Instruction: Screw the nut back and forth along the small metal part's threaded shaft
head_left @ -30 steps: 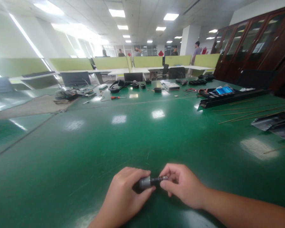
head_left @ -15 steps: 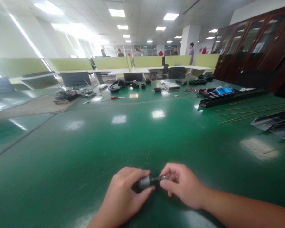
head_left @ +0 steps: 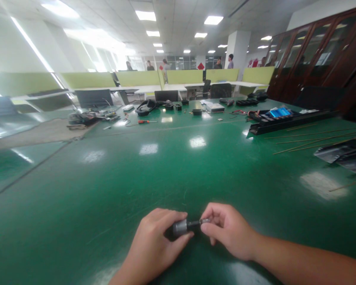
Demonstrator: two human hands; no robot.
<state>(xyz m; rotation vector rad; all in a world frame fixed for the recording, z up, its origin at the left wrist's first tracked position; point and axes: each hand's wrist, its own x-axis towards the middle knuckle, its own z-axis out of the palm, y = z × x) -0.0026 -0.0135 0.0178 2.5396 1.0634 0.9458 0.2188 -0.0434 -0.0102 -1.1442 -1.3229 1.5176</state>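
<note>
Low in the head view, my left hand [head_left: 160,239] is closed around a grey and black cylindrical object [head_left: 180,228] lying roughly level over the green table [head_left: 121,178]. A thin dark shaft [head_left: 193,225] sticks out of its right end. My right hand [head_left: 225,229] pinches a small shiny metal piece [head_left: 205,221] at the shaft's tip between thumb and index finger. Whether the metal piece is joined to the shaft is too small to tell. The left palm hides the cylinder's rear end.
A red-handled screwdriver [head_left: 144,122] lies farther back, near a black headset-like item [head_left: 146,107] and small black boxes. At right are a black rail [head_left: 264,126] with blue parts, thin rods [head_left: 308,141] and metal brackets [head_left: 338,152]. People stand beyond green partitions.
My right hand and the metal piece have shifted very slightly to the right. My left hand stays put. In the background, a person near the pillar has moved left.
</note>
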